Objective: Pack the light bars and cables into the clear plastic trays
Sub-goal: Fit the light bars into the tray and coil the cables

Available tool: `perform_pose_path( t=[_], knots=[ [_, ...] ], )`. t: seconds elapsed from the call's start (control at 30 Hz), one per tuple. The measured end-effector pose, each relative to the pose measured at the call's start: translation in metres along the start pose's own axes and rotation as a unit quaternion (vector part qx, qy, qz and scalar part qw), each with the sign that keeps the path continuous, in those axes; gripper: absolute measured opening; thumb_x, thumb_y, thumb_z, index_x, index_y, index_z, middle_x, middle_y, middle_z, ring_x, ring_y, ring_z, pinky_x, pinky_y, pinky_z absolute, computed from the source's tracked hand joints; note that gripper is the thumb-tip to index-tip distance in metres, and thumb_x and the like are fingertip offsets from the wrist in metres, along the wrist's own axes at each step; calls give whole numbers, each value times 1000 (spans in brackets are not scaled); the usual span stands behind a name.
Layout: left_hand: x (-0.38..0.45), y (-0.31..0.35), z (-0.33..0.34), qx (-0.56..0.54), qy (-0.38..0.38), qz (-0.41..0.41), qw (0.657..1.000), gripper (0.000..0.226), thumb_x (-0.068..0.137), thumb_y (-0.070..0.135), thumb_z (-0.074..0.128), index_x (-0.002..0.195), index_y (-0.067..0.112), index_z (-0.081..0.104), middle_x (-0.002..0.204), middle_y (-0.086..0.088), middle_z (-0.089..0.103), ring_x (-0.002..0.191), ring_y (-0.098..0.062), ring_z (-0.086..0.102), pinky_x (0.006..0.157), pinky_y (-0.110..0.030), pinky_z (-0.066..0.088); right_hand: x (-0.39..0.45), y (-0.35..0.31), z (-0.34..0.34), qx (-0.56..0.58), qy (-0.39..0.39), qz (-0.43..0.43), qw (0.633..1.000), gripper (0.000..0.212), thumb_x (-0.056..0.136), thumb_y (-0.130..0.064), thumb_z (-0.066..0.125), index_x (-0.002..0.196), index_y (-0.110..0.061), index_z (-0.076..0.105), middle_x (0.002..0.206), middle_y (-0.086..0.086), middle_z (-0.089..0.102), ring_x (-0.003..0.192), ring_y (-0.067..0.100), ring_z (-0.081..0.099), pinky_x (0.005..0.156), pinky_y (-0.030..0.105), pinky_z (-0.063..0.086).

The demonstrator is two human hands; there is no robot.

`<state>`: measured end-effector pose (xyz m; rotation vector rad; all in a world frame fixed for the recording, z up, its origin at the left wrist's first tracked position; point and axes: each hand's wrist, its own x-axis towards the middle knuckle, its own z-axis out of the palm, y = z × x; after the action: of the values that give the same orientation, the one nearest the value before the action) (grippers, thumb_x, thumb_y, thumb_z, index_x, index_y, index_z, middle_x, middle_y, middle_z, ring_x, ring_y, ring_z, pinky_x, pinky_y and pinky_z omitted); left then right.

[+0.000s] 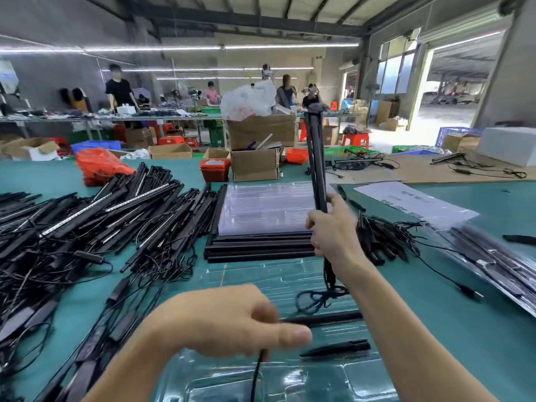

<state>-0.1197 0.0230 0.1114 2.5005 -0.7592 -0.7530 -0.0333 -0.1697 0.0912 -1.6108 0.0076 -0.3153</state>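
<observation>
Gripping upright bars (316, 158), right hand (330, 230) frame centre; tray (261, 381) below, nearer left hand (232, 320) pinching cable (256, 375).

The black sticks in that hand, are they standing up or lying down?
Standing up. The right hand grips the black sticks near their lower end; their tops point at the ceiling and their cables dangle onto the clear tray.

Held light bars (316, 158): black bundle, upright, coiled cable (317, 297) hanging below.
Clear tray (290, 381): flat on table, nearest edge; one bar (322, 318) and a spike (336, 347) in it.
Loose bars (87, 221): heaped left, cables tangled.
Tray stack (266, 207): centre.
</observation>
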Motion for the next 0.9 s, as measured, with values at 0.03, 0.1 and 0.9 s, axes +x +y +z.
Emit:
perform_pose_path(
  t=[0.03, 0.1, 0.9],
  knots=[
    [3, -6, -3, 49, 50, -59, 996, 89, 58, 103, 39, 100, 31, 70, 92, 18, 73, 83, -1, 68, 81, -28, 55, 0, 2, -1, -47, 10, -41, 998, 32, 97, -6, 44, 123, -24, 48, 74, -2, 50, 43, 2, 36, 40, 20, 32],
    [12, -23, -13, -18, 126, -91, 988, 91, 51, 105, 37, 102, 35, 66, 88, 20, 73, 78, 3, 68, 75, -24, 56, 1, 7, -5, -126, 27, -122, 984, 37, 101, -11, 47, 135, -26, 45, 80, -11, 52, 54, -1, 41, 52, 19, 35],
    [61, -111, -41, -624, 537, -9, 568, 12, 98, 16, 53, 96, 5, 58, 75, -11, 68, 54, -22, 69, 43, -26, 53, -14, 14, -35, -522, -195, 33, 830, 24, 83, -29, 64, 99, -15, 54, 86, 3, 66, 68, 22, 56, 64, 31, 44]
  ],
)
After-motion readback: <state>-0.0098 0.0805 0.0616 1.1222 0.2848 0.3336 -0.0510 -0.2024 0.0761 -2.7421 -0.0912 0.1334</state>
